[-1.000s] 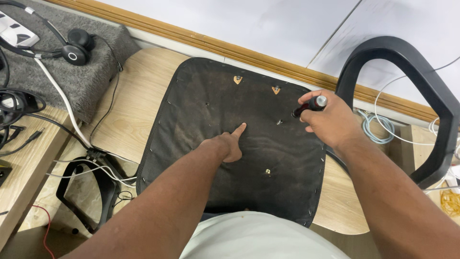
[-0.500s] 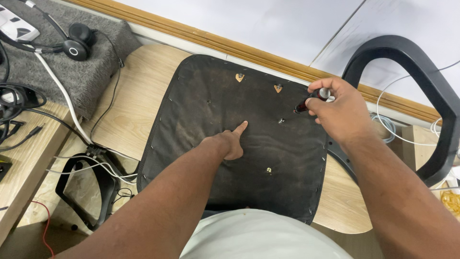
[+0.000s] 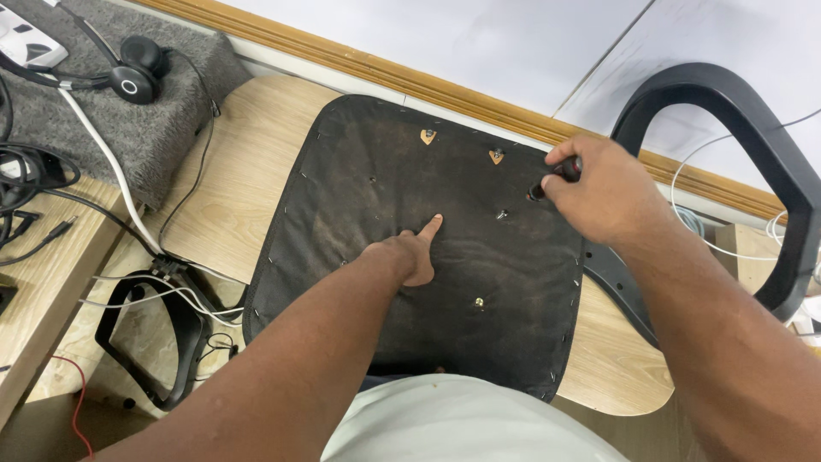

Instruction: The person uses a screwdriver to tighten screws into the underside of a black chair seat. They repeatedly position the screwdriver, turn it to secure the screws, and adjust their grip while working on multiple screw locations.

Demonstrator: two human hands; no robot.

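**Hands on an upturned seat pad**

The black seat pad (image 3: 385, 257) lies underside up on the wooden desk (image 3: 231, 180); the left hand (image 3: 410, 252) rests near its middle, loosely curled, forefinger pointing far; the right hand (image 3: 603, 192) is clenched around a small dark tool (image 3: 554, 177) at the pad's far right edge; a black armrest (image 3: 744, 162) curves to the right; a headset (image 3: 128, 73) lies far left.
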